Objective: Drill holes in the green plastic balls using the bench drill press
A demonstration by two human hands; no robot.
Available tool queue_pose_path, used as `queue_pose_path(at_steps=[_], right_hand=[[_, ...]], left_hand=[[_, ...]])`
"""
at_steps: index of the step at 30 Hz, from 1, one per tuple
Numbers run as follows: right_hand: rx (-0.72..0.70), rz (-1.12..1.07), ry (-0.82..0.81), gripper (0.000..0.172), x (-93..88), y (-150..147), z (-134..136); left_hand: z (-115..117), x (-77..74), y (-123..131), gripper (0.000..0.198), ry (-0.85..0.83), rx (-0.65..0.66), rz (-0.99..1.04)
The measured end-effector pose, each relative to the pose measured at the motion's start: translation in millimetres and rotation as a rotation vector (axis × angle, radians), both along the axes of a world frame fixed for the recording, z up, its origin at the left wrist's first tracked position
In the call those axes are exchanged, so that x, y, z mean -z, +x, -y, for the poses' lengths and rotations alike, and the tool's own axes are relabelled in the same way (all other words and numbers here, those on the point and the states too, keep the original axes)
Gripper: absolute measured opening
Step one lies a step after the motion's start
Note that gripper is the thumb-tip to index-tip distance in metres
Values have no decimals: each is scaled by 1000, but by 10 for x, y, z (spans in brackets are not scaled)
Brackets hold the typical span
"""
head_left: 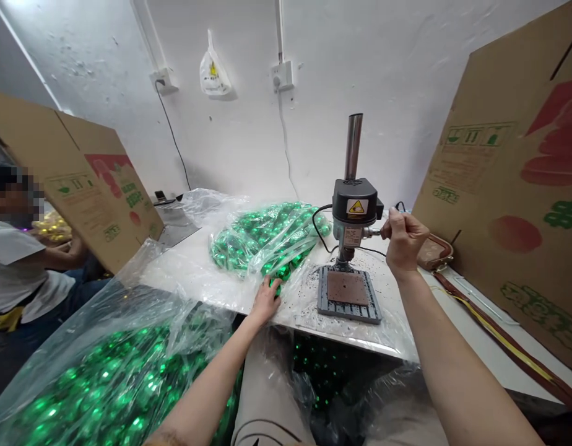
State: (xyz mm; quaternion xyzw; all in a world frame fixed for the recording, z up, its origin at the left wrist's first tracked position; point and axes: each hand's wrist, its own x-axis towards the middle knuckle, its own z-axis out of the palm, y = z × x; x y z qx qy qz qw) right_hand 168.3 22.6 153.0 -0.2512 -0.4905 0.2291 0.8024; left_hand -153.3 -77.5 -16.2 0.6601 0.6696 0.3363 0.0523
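Note:
A small bench drill press point(354, 214) stands on a white table point(193, 272), over a grey slotted base with a brown plate point(347, 288). My right hand point(403, 243) is closed around the press's side handle. My left hand point(266, 301) reaches into the open mouth of a clear plastic bag point(262, 238) full of shiny green balls, fingers curled on one green ball point(277, 287) at the bag's edge. Black swarf specks lie around the base.
A larger clear bag of green balls point(104, 384) sits at my lower left. Cardboard panels stand at the left point(95, 192) and right point(513, 192). A person in a white shirt point(21, 272) works at the far left. A brown strap point(499, 341) lies along the table's right side.

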Motion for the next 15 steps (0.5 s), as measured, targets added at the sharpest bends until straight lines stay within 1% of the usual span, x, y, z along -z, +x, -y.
queue_pose_path(at_steps=[2, 4, 5, 7, 9, 11, 13, 15], right_hand=[[4, -1, 0, 52, 7, -3, -3], [10, 0, 0, 52, 9, -8, 0], [13, -1, 0, 52, 9, -11, 2], [17, -7, 2, 51, 6, -18, 4], [17, -14, 4, 52, 2, -24, 3], [15, -16, 4, 52, 0, -27, 4], [13, -14, 3, 52, -1, -29, 9], [10, -10, 1, 52, -3, -28, 18]], left_hand=[[86, -21, 51, 42, 62, -18, 40], [154, -84, 178, 40, 169, -26, 186], [176, -135, 267, 41, 211, -20, 323], [189, -262, 478, 47, 219, 29, 713], [153, -394, 689, 56, 103, 147, 1112], [74, -488, 861, 64, -69, 301, 1404], [-29, -515, 977, 66, -229, 419, 1569], [-130, -479, 1051, 61, -325, 452, 1651]])
